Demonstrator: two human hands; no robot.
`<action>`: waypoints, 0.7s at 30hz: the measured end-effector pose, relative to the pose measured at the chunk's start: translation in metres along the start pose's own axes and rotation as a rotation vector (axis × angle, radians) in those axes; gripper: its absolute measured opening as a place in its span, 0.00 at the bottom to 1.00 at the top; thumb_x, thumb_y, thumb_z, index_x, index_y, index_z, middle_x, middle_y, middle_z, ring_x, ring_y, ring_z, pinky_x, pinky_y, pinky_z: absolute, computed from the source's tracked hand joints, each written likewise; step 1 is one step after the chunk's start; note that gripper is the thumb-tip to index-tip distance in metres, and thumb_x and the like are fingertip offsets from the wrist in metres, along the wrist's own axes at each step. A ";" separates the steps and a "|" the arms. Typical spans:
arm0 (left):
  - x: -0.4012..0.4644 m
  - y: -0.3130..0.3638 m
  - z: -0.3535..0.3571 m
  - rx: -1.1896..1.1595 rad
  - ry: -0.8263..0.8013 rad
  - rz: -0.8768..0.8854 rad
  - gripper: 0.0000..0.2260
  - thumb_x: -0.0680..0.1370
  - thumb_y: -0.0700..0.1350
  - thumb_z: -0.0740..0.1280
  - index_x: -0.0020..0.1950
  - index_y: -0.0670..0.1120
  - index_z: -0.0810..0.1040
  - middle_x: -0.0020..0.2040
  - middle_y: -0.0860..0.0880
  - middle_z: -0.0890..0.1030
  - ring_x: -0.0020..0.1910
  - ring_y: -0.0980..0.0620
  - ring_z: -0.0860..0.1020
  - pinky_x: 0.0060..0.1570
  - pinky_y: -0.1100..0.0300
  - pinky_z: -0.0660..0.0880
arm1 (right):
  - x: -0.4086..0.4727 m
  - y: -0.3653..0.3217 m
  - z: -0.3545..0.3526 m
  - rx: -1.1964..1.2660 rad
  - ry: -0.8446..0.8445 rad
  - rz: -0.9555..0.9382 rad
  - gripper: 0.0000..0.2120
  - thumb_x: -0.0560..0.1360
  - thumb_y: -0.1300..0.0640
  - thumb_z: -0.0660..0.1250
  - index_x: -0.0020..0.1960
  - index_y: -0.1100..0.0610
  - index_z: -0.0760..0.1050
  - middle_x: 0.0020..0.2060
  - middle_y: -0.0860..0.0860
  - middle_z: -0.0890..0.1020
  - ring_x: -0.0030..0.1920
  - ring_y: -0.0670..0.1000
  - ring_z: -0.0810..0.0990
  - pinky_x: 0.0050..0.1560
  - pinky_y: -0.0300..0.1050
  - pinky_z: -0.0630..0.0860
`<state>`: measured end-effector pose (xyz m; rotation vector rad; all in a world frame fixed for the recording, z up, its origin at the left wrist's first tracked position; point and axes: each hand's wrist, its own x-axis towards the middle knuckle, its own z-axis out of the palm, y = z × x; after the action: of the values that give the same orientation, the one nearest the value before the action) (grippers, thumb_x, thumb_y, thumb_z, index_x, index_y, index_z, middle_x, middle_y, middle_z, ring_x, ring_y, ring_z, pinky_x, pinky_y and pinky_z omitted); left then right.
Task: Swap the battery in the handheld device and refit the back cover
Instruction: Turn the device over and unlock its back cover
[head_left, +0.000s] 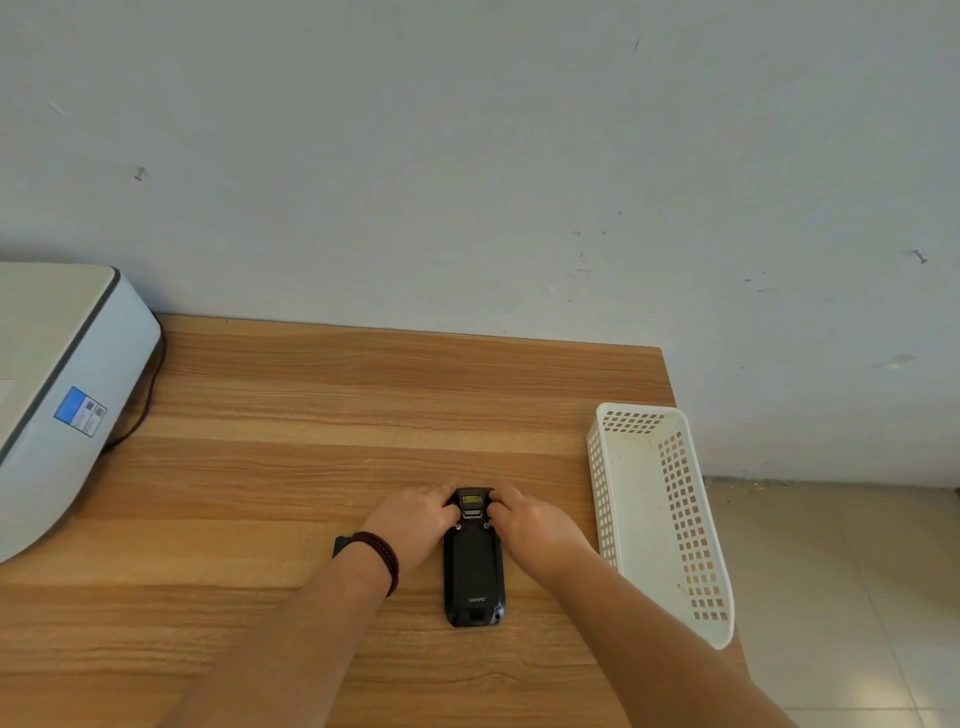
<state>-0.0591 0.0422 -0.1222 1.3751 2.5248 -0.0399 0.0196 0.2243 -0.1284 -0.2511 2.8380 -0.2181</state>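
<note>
Black handheld device (474, 558) is lying face down on the wooden table (311, 467), long axis pointing away from the person, back cover (472, 564) facing up with small lettering near its close end. Left hand (413, 525) is resting against the device's far left edge, fingers curled and pressing at the top corner beside a small yellowish window. Right hand (535, 525) is mirroring it on the far right edge, fingers bent together and touching the same upper section. Both hands are pinching in on the device from either side; neither is lifting it. Dark beaded bracelet (382, 558) is sitting on the left wrist. White perforated plastic basket (670, 519) is standing just beside the right forearm, at the table's right edge. Pale grey printer (62, 395) is occupying the far left corner, well apart from the device
</note>
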 end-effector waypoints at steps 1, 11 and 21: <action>0.001 0.000 0.000 0.009 -0.004 0.004 0.14 0.77 0.38 0.65 0.63 0.40 0.73 0.71 0.37 0.67 0.67 0.39 0.71 0.63 0.47 0.72 | 0.000 0.000 0.000 -0.003 0.003 0.001 0.12 0.76 0.65 0.63 0.59 0.60 0.76 0.59 0.55 0.76 0.45 0.55 0.80 0.43 0.50 0.81; 0.001 0.012 -0.008 -0.228 0.087 -0.209 0.11 0.78 0.41 0.63 0.60 0.46 0.74 0.57 0.48 0.77 0.54 0.49 0.76 0.54 0.56 0.75 | -0.006 -0.010 0.003 0.183 0.055 0.114 0.15 0.78 0.64 0.64 0.64 0.57 0.74 0.67 0.48 0.72 0.53 0.49 0.80 0.55 0.42 0.78; -0.006 0.051 0.000 -0.654 0.146 -0.818 0.07 0.77 0.49 0.65 0.39 0.50 0.74 0.41 0.52 0.74 0.41 0.52 0.74 0.46 0.53 0.76 | -0.013 -0.042 0.002 0.626 0.177 0.604 0.07 0.80 0.56 0.62 0.52 0.56 0.78 0.53 0.48 0.74 0.43 0.42 0.73 0.45 0.34 0.73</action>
<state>-0.0134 0.0655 -0.1153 0.0820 2.6603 0.6752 0.0384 0.1861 -0.1195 0.7668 2.6803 -0.9856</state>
